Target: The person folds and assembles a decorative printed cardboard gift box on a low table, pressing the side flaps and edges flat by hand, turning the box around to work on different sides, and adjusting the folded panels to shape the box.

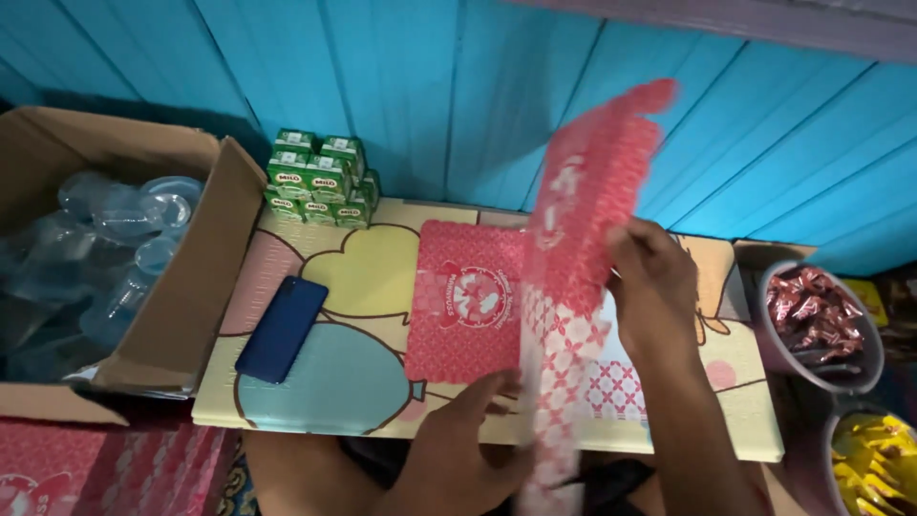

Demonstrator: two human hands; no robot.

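Observation:
I hold a flat red-and-white patterned cardboard sheet upright over a small cartoon-printed table. My right hand grips its right edge near the middle, and my left hand pinches its lower edge close to the table's front. The sheet is blurred. A second red patterned sheet with a round white emblem lies flat on the table just left of it.
A dark blue phone lies on the table's left side. Small green drink cartons are stacked at the back. An open cardboard box of clear plastic cups stands left. Tubs of red and yellow wrapped sweets sit right.

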